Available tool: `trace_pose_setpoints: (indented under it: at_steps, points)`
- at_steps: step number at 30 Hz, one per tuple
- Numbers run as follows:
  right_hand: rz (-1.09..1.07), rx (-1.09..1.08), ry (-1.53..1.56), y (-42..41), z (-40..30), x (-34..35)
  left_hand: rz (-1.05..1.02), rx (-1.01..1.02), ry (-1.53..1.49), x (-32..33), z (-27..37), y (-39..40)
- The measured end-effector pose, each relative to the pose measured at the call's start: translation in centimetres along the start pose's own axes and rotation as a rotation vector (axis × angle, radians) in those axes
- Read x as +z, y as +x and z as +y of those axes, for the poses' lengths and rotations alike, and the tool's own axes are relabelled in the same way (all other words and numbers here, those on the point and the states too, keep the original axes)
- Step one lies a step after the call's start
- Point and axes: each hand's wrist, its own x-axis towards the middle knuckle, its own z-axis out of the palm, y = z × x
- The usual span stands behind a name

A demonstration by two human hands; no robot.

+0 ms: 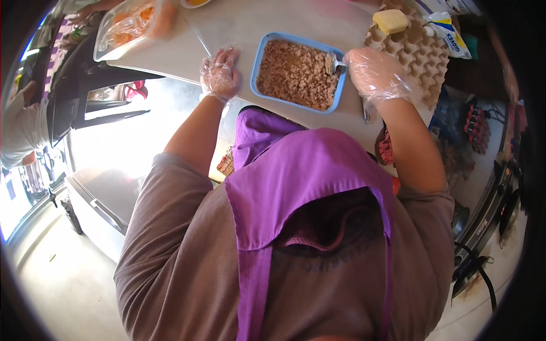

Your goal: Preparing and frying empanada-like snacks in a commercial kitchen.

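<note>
A blue rectangular plastic container (254,70) sits on the white table (226,25), filled with cooked ground meat (294,72). My right hand (377,74), in a clear plastic glove, grips the handle of a spoon (338,64) at the container's right rim; the spoon's end rests in the meat and is partly covered by it. My left hand (221,74), gloved likewise, lies flat with fingers apart on the table near its front edge, left of the container, and holds nothing.
A clear tub (104,47) with orange food in plastic stands at upper left. On the right lie a cardboard egg tray (422,64) with a yellow block (390,22) on it, and a gloves packet (450,36). Another person's arm (102,6) shows at upper left.
</note>
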Motion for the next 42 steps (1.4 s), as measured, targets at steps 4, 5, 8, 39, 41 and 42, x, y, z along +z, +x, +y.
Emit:
trace_pose_setpoints:
  at_steps: [4, 5, 8, 39, 41, 42]
  points:
    - [0.136, 0.032, 0.097, -0.6, -0.9, 1.0, 0.016, -0.003, -0.013, -0.1, -0.2, -0.3]
    - [0.092, 0.035, 0.114, -0.2, -1.5, 2.1, 0.01, 0.0, -0.008, -0.1, -0.1, -0.2]
    - [-0.009, 0.027, 0.143, 0.1, -1.0, 1.7, 0.005, 0.006, -0.004, 0.0, 0.1, 0.2]
    - [-0.068, -0.094, 0.16, -3.4, -2.6, -0.8, 0.02, 0.007, 0.001, 0.1, -0.4, -0.2]
    - [-0.067, -0.152, 0.144, -3.6, -2.9, -1.2, 0.017, -0.006, -0.007, -0.1, -0.5, -0.6]
    - [-0.064, -0.136, 0.144, -3.2, -2.8, -0.1, 0.023, 0.0, -0.024, -0.2, -0.2, -0.2]
